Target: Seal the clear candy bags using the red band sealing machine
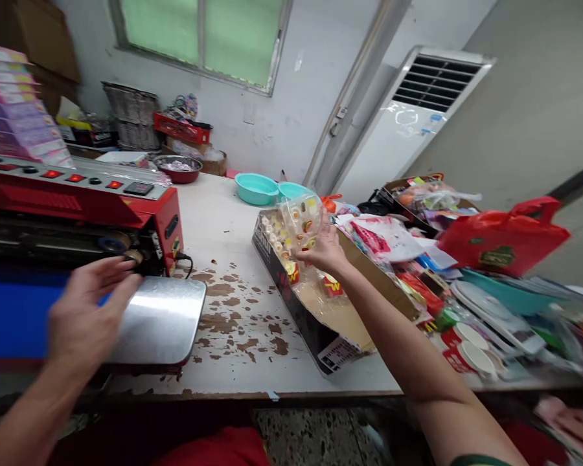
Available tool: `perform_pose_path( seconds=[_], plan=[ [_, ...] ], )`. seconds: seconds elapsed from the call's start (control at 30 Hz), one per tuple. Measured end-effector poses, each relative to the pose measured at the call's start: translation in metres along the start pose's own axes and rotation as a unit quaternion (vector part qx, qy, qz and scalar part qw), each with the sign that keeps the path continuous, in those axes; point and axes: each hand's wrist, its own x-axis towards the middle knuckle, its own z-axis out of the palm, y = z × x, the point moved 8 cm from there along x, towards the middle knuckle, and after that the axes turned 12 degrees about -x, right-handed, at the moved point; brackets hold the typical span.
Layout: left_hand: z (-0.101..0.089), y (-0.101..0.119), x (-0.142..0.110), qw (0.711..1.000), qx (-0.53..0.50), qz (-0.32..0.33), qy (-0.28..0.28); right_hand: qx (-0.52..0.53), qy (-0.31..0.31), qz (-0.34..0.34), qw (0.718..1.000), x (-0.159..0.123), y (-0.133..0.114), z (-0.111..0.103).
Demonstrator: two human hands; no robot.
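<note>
My right hand (326,249) grips a clear plastic packet (301,217) with small coloured pieces inside, holding it over an open cardboard box (315,317). Similar packets and small pieces fill the far end of that box, among them red-and-yellow fries-carton shapes (332,286). To the left, my left hand (87,314) is at the outlet end of a red sealing machine (158,226), above its blue belt (14,317) and metal plate (162,320). Its fingers are curled with the tips close to the thumb; anything between them is too small or blurred to make out.
Turquoise basins (256,189) and a dark red bowl (179,168) of small items stand at the back. A red bag (505,236), white-and-red cups (469,353) and assorted packaging crowd the table's right side. Stacked boxes (19,110) rise behind the machine.
</note>
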Motion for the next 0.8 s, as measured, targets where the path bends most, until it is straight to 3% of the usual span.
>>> perform_pose_path(
  seconds=[0.07, 0.17, 0.2, 0.27, 0.37, 0.5, 0.6, 0.8],
  plan=[
    [0.049, 0.019, -0.006, 0.989, -0.108, -0.036, -0.094, 0.020, 0.016, -0.058, 0.998, -0.013, -0.042, -0.028],
    [0.116, 0.035, -0.022, 0.931, -0.266, -0.139, -0.205, 0.077, 0.017, -0.163, 0.983, -0.042, -0.108, -0.037],
    [0.131, 0.040, -0.025, 0.910, -0.311, -0.150, -0.229, 0.103, 0.012, -0.194, 0.976, -0.052, -0.127, -0.032],
    [0.141, 0.039, -0.027, 0.877, -0.390, -0.171, -0.225, 0.161, 0.002, -0.237, 0.958, -0.066, -0.156, -0.020],
    [0.119, 0.025, -0.023, 0.868, -0.412, -0.200, -0.191, 0.253, -0.011, -0.263, 0.931, -0.070, -0.177, -0.006],
    [0.070, 0.013, -0.024, 0.880, -0.359, -0.231, -0.208, 0.372, -0.049, -0.231, 0.897, -0.051, -0.181, -0.008],
    [0.047, 0.011, -0.028, 0.870, -0.351, -0.250, -0.240, 0.467, -0.148, -0.201, 0.848, -0.044, -0.192, 0.001],
    [0.029, -0.007, -0.038, 0.846, -0.307, -0.310, -0.307, 0.550, -0.312, -0.181, 0.754, -0.060, -0.211, 0.040]
  ],
)
